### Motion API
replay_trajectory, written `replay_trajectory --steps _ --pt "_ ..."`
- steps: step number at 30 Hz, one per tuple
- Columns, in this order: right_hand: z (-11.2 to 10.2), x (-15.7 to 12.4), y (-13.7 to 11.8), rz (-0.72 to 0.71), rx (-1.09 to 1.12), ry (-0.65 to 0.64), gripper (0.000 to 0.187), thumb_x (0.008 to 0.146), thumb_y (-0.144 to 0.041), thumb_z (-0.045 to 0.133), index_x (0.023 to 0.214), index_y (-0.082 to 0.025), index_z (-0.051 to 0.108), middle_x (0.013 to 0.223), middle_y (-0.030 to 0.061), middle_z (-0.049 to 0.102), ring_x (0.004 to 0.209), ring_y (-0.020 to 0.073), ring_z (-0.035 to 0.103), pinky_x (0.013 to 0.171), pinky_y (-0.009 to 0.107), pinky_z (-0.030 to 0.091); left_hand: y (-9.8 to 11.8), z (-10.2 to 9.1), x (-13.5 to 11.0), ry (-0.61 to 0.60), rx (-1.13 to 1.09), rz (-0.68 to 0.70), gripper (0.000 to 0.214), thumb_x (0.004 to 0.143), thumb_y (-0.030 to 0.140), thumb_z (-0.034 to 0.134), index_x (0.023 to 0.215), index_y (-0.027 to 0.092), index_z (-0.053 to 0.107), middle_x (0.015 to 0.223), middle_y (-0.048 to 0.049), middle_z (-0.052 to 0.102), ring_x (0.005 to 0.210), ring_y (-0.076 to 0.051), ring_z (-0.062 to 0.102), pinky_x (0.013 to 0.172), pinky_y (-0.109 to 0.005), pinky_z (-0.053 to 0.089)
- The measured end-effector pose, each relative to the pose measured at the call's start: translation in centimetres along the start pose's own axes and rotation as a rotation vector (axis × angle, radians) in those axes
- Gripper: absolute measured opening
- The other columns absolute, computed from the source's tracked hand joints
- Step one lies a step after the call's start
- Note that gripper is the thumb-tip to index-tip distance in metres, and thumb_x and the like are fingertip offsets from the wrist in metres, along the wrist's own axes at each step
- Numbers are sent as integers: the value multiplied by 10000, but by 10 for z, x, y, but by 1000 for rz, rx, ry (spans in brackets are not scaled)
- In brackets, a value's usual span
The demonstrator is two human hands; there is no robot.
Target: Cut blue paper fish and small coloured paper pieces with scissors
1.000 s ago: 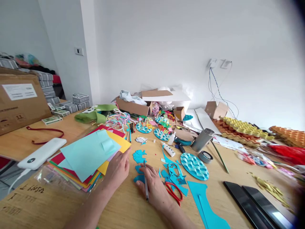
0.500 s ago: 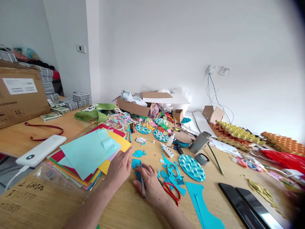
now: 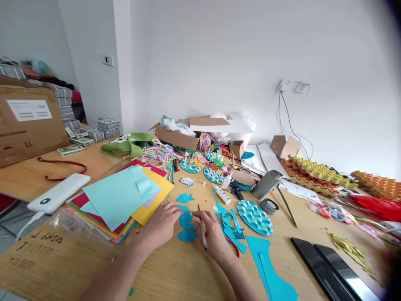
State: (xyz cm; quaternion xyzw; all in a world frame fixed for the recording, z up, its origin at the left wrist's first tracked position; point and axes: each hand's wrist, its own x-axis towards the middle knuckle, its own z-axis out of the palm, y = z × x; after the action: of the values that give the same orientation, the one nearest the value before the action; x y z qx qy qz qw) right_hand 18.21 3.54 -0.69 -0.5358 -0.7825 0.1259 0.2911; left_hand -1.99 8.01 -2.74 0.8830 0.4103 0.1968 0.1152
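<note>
Blue paper fish cutouts (image 3: pixel 187 221) lie in a column on the table between my hands, with drawn lines on them. My left hand (image 3: pixel 164 220) rests at their left edge, fingers laid out and the fingertips on the paper. In my right hand (image 3: pixel 213 235) is a pen (image 3: pixel 203 234), held slantwise between the fingers just right of the fish. Farther up lies a separate blue fish (image 3: pixel 184 198), and beyond it a small white fish (image 3: pixel 187 181). Red-handled scissors (image 3: pixel 234 247) are partly hidden behind my right hand, beside blue paper scraps (image 3: pixel 230 225).
Coloured paper sheets (image 3: pixel 115 200) are stacked on the left near a white power bank (image 3: pixel 58 193). To the right are a wavy blue oval (image 3: pixel 255 217), a glue bottle (image 3: pixel 223 195), a roll of tape (image 3: pixel 269 206), a metal flask (image 3: pixel 266 184) and dark phones (image 3: pixel 316 267).
My right hand has moved right with the pen, uncovering the blue fish cutouts. My left hand has come down and onto the paper's left edge. The view has shifted slightly.
</note>
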Motion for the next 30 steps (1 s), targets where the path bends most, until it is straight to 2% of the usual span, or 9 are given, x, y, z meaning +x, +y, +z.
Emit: replay_trajectory --steps 5,12,15,21,25,30 --pt "-6 -24 -8 -19 -8 -60 270 892 -80 457 1041 -220 634 894 62 670 854 213 633 724 317 516 -3 5 -4 -85 44 3 515 787 2 416 1221 199 611 1325 -82 568 1280 -243 416 1110 -446 266" --pt "13 -41 -36 -52 -73 -145 270 893 -66 422 903 -233 634 836 81 668 833 255 622 685 348 527 3 -1 -4 -98 55 -5 442 811 53 447 1140 258 660 1244 -68 591 1224 -242 439 1071 -417 298" --pt "16 -43 -46 -67 -57 -172 305 896 -75 393 917 -249 643 815 78 674 824 255 622 680 343 529 5 -3 -2 -100 64 -6 425 809 64 467 1115 278 671 1180 -68 599 1168 -243 462 1040 -419 324" --pt "6 -33 -31 -12 18 -74 349 856 -43 443 1058 -233 654 951 77 691 918 236 612 771 339 514 7 -6 -4 -85 45 1 421 810 62 475 1109 285 670 1135 -73 591 1149 -248 462 1015 -417 340" --pt "6 -27 -20 16 -32 -100 332 849 -30 488 1059 -222 660 1020 96 686 1015 270 575 836 376 494 7 -5 -4 -70 43 -1 445 783 28 468 1088 269 684 1153 -83 592 1156 -251 459 1032 -418 321" --pt "16 -32 -24 -57 -46 -112 340 872 -27 502 1087 -241 655 1113 81 672 1099 258 533 925 370 458 3 -1 -4 -58 58 15 437 783 33 462 1082 257 688 1162 -89 595 1167 -261 453 1032 -426 326"
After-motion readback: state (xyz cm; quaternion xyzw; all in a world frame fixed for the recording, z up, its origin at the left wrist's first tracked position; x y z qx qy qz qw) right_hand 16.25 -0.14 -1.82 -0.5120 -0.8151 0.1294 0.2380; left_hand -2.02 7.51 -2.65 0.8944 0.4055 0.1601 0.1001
